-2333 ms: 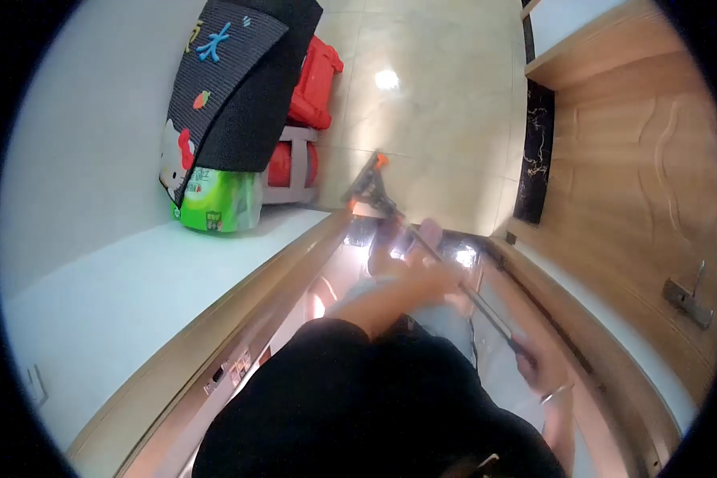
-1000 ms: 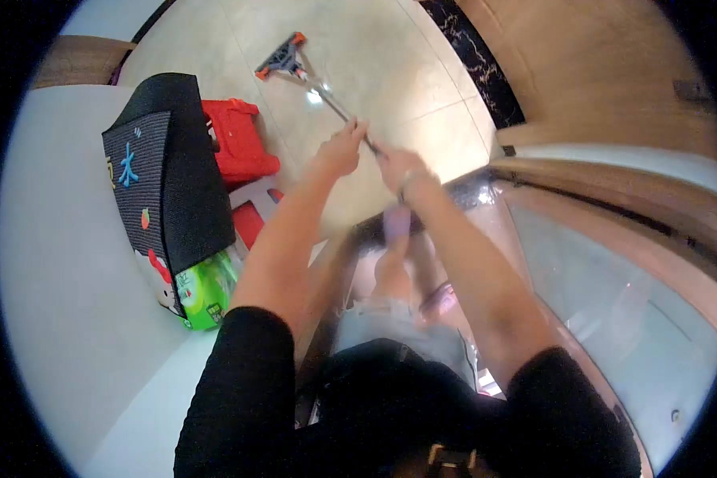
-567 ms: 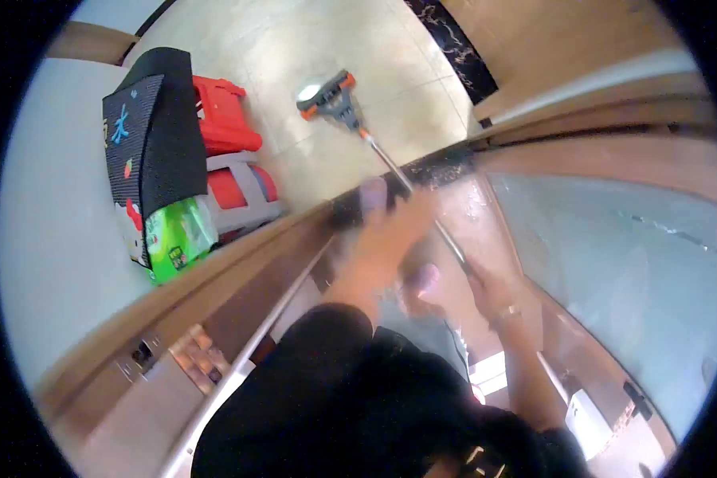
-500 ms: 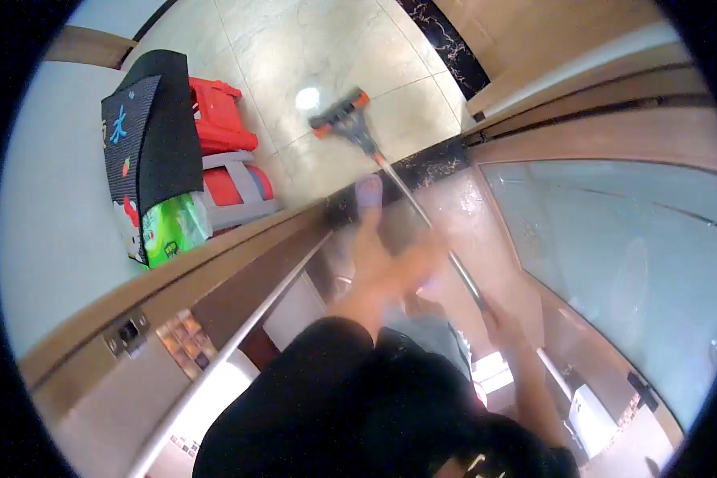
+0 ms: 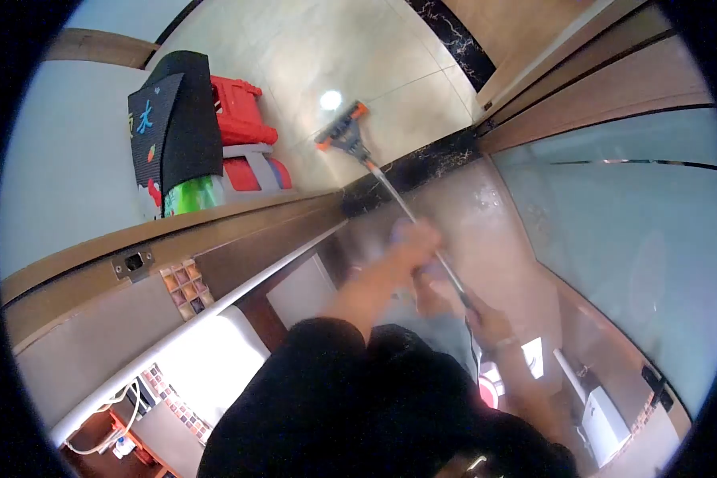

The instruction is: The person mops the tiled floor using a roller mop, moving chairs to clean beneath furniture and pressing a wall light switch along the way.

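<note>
A mop with a metal pole (image 5: 392, 190) slants from the upper middle down toward the right. Its grey head with orange ends (image 5: 342, 129) rests on the pale tiled floor just beyond a black marble threshold (image 5: 414, 171). My left hand (image 5: 419, 241) is closed round the middle of the pole, slightly blurred. Lower down, my right hand (image 5: 487, 323) grips the dark upper end of the pole, with a band at the wrist. Parts of my feet and legs show blurred beneath my left hand.
Left of the doorway stand a black mat (image 5: 191, 119), a green package (image 5: 190, 196), a red plastic item (image 5: 243, 111) and a red-and-grey object (image 5: 255, 171). A frosted glass door (image 5: 629, 223) is at right. A white rail (image 5: 207, 319) runs along the lower left.
The mop head has come back from far out on the tiles toward the threshold. My view has shifted back into the room, showing more of the rail and glass door. Both hands remain on the pole.
</note>
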A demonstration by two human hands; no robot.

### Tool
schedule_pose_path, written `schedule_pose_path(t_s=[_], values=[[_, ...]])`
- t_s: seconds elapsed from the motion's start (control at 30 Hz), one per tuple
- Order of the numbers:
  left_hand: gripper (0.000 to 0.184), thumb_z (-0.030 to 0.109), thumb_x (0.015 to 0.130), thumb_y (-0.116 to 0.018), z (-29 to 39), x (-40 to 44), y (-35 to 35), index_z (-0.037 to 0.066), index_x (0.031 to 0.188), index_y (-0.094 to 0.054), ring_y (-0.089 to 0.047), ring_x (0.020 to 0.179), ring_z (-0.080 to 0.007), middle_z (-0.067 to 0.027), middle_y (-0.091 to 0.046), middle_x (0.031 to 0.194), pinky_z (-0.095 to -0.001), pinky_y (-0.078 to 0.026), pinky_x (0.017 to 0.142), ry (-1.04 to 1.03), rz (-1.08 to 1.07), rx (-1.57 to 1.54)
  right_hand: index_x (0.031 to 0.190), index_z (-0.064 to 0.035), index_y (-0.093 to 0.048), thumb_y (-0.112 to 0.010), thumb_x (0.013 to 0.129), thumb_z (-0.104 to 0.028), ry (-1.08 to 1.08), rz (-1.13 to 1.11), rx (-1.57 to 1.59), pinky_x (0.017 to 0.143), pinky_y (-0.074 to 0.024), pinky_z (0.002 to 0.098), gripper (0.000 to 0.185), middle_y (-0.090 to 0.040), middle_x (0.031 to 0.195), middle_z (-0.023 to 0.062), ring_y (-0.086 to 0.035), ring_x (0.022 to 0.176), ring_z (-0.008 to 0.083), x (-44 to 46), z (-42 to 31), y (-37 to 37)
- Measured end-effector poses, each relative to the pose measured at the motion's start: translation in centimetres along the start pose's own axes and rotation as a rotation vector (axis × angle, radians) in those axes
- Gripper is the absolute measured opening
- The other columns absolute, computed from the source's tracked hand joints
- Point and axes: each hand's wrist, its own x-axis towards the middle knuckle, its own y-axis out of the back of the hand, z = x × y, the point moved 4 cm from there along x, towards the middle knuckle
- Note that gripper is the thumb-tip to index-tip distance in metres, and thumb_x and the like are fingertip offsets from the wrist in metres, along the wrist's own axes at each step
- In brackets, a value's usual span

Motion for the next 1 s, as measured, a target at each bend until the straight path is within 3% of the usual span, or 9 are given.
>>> schedule_pose_path(t_s=[0.07,0.2,0.3,0.57,0.73,0.77,0.87,0.93,1.0], values=[[0.026,0.024,0.076,-0.055,0.9,-2.4,5.4,0.012,0.099,-0.057,-0.047,0.108,-0.0321,-0.0106,-0.056,0.098,-0.0503,-0.040,0.087,0.115,0.088,0.078,0.131,-0.0313,-0.036,-0.049,0.085,-0.024,-0.020,0.002,-0.026,0.064,-0.0464,0.0485,0.049,-0.060,0.077,0.0238,-0.059,0.070,0.0409,0.9,0.4,-1.0],[0.048,0.025,0.072,-0.059,5.2,-0.3,-7.1,0.006,0.115,-0.045,-0.039,0.116,-0.0328,-0.0176,-0.043,0.118,-0.0472,-0.031,0.097,-0.183,0.021,0.014,0.131,-0.0327,-0.036,-0.050,0.085,-0.024,-0.140,-0.055,0.003,0.065,-0.0480,0.0460,0.050,-0.061,0.077,0.0209,-0.059,0.072,0.0401,-6.2,5.0,1.1],[0.057,0.035,0.068,-0.067,13.9,0.6,-12.4,0.016,0.116,-0.044,-0.027,0.119,-0.0452,-0.0197,-0.042,0.120,-0.0598,-0.031,0.089,-0.298,-0.189,-0.346,0.129,-0.0297,-0.041,-0.052,0.083,-0.019,-0.227,-0.081,-0.209,0.062,-0.0480,0.0443,0.048,-0.061,0.075,0.0203,-0.060,0.069,0.0381,-13.3,7.3,6.0],[0.023,0.027,0.061,-0.072,15.7,0.7,-5.3,0.009,0.070,-0.060,-0.060,0.070,-0.0294,-0.0112,-0.060,0.066,-0.0413,-0.047,0.065,-0.294,-0.182,-0.276,0.118,-0.0184,-0.055,-0.059,0.079,-0.021,-0.122,0.153,-0.205,0.060,-0.0486,0.0419,0.039,-0.061,0.071,0.0177,-0.061,0.067,0.0346,-16.2,6.1,8.2],[0.014,0.017,0.062,-0.068,5.8,2.3,-5.7,0.011,0.072,-0.060,-0.056,0.080,-0.0320,-0.0106,-0.058,0.074,-0.0431,-0.044,0.069,-0.295,0.120,-0.069,0.120,-0.0169,-0.053,-0.057,0.081,-0.015,0.085,0.264,0.153,0.066,-0.0496,0.0370,0.039,-0.062,0.083,0.0212,-0.062,0.075,0.0343,-9.3,3.6,5.0],[0.012,0.015,0.063,-0.066,1.9,1.5,-3.4,0.011,0.073,-0.061,-0.056,0.082,-0.0317,-0.0109,-0.058,0.075,-0.0452,-0.043,0.071,-0.139,0.166,-0.472,0.125,-0.0194,-0.048,-0.053,0.082,-0.016,-0.122,0.026,0.241,0.068,-0.0494,0.0394,0.043,-0.061,0.085,0.0233,-0.061,0.079,0.0357,-6.6,2.3,3.8],[0.017,0.014,0.064,-0.065,-7.5,1.6,3.5,0.011,0.080,-0.061,-0.052,0.094,-0.0320,-0.0111,-0.057,0.088,-0.0542,-0.040,0.079,0.296,0.366,-0.810,0.130,-0.0244,-0.039,-0.049,0.083,-0.021,0.175,0.044,0.075,0.070,-0.0480,0.0447,0.048,-0.061,0.086,0.0211,-0.060,0.078,0.0369,4.4,-3.7,1.0],[0.039,0.018,0.069,-0.067,-9.5,0.5,13.7,0.015,0.105,-0.053,-0.034,0.120,-0.0369,-0.0143,-0.038,0.126,-0.0622,-0.030,0.093,0.470,0.013,0.112,0.130,-0.0269,-0.038,-0.047,0.084,-0.023,0.181,-0.024,0.072,0.073,-0.0469,0.0458,0.047,-0.061,0.090,0.0204,-0.059,0.080,0.0385,12.4,-8.5,1.2],[0.060,0.023,0.071,-0.068,-17.1,1.5,15.1,0.016,0.124,-0.041,-0.021,0.129,-0.0370,-0.0172,-0.022,0.139,-0.0589,-0.029,0.097,0.497,0.163,0.041,0.128,-0.0295,-0.040,-0.046,0.084,-0.025,0.217,-0.015,0.007,0.075,-0.0464,0.0457,0.044,-0.061,0.092,0.0203,-0.059,0.082,0.0387,20.2,-11.6,1.4]])
